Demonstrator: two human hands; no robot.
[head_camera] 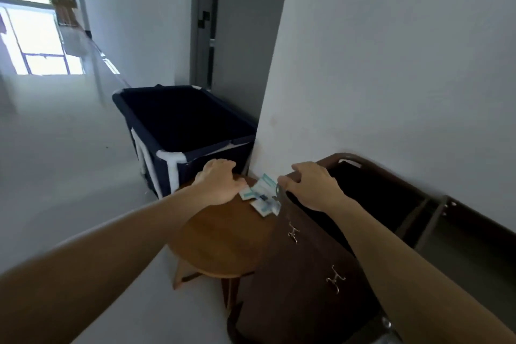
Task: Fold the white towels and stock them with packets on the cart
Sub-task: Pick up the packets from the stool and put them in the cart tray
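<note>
Resting on the far rim of the round wooden bench (223, 237), the left hand (217, 181) lies palm down with its fingers (223, 165) curled together over the edge at about 12 o'clock of the benchtop. At 3 o'clock from it the right hand (312, 187) sits on the near corner of the dark brown cart (307, 260), fingers (304, 169) bent over the rim and clamped on it, thumb pointing toward the bench. Between the two hands a small loose heap of white and teal packets (262, 195) lies on the bench at its 2 o'clock edge, just beside the cart's side and near the right thumb. Two metal hooks (293, 232) show on the cart's side panel, which faces the bench. A navy fabric laundry bin (181, 120) with white frame tubes stands on the pale floor (69, 162) at 11 o'clock beyond the bench, against the corner of the white wall (391, 64). A bright window (36, 36) shows far off at 10 o'clock.
</note>
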